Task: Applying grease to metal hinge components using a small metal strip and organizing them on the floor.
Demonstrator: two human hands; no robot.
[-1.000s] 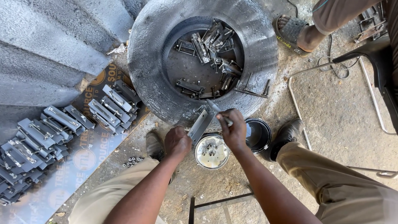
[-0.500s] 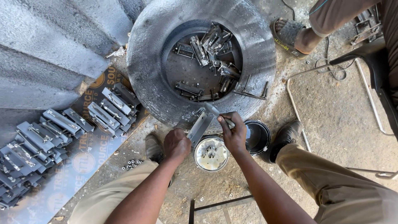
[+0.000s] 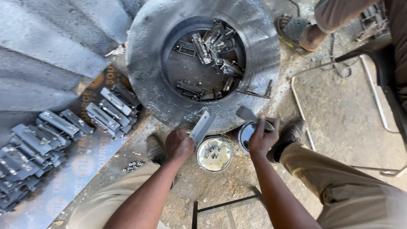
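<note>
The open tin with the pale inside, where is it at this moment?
In the head view the open tin stands on the ground at centre, below the tyre, between the left hand and the right hand, beside a dark tin.

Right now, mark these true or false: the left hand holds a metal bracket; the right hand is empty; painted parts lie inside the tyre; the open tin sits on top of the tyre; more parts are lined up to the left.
1. The left hand holds a flat metal bracket. True.
2. The right hand is empty. False: it holds a paintbrush in its grip.
3. Painted metal parts lie inside the tyre. True.
4. The open tin sits on top of the tyre. False: it stands on the ground between the hands.
5. More grey parts lie in rows to the left. True.
</note>
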